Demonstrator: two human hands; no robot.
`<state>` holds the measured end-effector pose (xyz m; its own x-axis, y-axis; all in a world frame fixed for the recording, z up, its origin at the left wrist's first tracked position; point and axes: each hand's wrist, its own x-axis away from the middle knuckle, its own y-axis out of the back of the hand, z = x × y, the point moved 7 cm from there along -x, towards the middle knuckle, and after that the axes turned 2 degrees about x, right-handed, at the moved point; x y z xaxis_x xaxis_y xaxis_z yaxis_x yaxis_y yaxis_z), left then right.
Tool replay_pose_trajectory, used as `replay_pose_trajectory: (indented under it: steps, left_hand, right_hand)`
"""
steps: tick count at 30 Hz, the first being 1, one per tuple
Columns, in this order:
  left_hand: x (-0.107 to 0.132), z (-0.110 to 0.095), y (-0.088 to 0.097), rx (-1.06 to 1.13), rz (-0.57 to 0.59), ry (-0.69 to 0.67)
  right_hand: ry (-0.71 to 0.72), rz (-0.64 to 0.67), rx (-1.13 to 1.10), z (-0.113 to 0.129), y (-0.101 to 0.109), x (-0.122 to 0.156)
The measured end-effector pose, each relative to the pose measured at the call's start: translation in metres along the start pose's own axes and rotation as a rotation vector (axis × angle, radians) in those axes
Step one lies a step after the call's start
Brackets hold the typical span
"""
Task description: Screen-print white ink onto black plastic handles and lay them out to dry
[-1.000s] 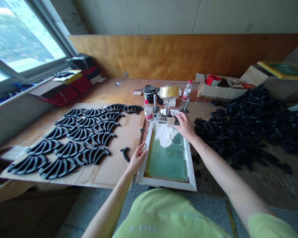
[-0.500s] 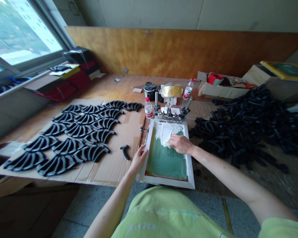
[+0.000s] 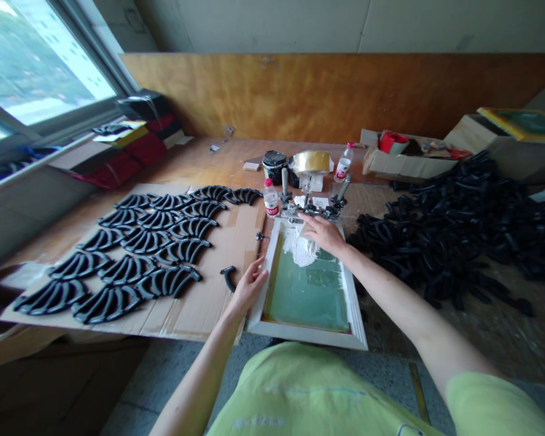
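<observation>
Printing screen frame (image 3: 307,330) on the table edge in front of the person, left hand (image 3: 249,284) gripping its left rail, right hand (image 3: 323,233) at its far end over white ink (image 3: 302,249), grip unclear, loose black curved part (image 3: 228,278) just left.

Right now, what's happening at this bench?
A person is working a white-framed green-mesh printing screen on the wooden bench. The left hand holds the frame's left edge; the right hand is at its far end, over the white ink. Curved black plastic pieces lie in rows on cardboard; more are heaped to the right.
</observation>
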<state>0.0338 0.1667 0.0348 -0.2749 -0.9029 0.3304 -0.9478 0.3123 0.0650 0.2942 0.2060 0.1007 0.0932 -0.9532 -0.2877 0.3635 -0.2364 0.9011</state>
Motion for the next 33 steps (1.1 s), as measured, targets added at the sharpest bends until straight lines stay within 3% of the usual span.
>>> replay_pose_trajectory:
  steps: [3,5,7,9,11,13,15,19,21,23,24,25,27,29,31,33]
  left_hand:
    - [0.003,-0.040,0.003,0.028,0.007,-0.045]
    - [-0.003,-0.073,0.001,0.102,0.000,-0.129]
    - [-0.013,-0.107,-0.004,0.221,-0.001,-0.257]
    - [-0.025,-0.131,-0.011,0.308,0.003,-0.330]
    - [-0.035,-0.138,-0.017,0.335,-0.027,-0.322]
    - [-0.037,-0.127,-0.022,0.367,-0.104,-0.306]
    - [-0.031,-0.095,-0.036,0.378,-0.102,-0.217]
    - [-0.001,0.004,-0.089,0.330,0.175,0.225]
    - [0.013,0.037,-0.095,0.358,0.181,0.311]
    - [0.015,0.057,-0.075,0.361,0.104,0.301]
    - [0.013,0.064,-0.055,0.329,0.035,0.283]
    - [0.009,0.070,-0.029,0.274,-0.047,0.267]
    - [0.001,0.083,0.032,0.108,-0.247,0.258]
    - [-0.004,0.097,0.088,-0.146,-0.370,0.321]
    - [-0.007,0.110,0.125,-0.376,-0.381,0.405]
    - [-0.009,0.119,0.142,-0.501,-0.350,0.457]
  right_hand:
    - [-0.157,-0.125,0.061,-0.039,0.034,-0.027]
    - [-0.253,-0.261,0.067,-0.073,0.058,-0.021]
    - [-0.407,-0.356,0.041,-0.109,0.067,0.004]
    - [-0.544,-0.316,0.003,-0.133,0.053,0.035]
    - [-0.529,-0.148,-0.043,-0.130,0.019,0.058]
    - [-0.368,0.037,-0.075,-0.100,-0.020,0.072]
    - [-0.239,0.114,-0.055,-0.061,-0.046,0.082]
    - [-0.187,-0.038,-0.009,0.015,-0.050,0.097]
    - [-0.016,-0.050,-0.084,0.053,-0.050,0.104]
    - [0.157,0.002,-0.179,0.067,-0.052,0.115]
    - [0.172,0.014,-0.197,0.057,-0.050,0.121]
    - [0.134,0.014,-0.183,0.036,-0.047,0.129]
    - [-0.048,0.002,-0.064,-0.029,-0.039,0.149]
    - [-0.101,0.101,0.054,-0.089,-0.040,0.173]
    - [-0.103,0.194,0.115,-0.132,-0.047,0.196]
    - [-0.113,0.213,0.130,-0.153,-0.052,0.209]
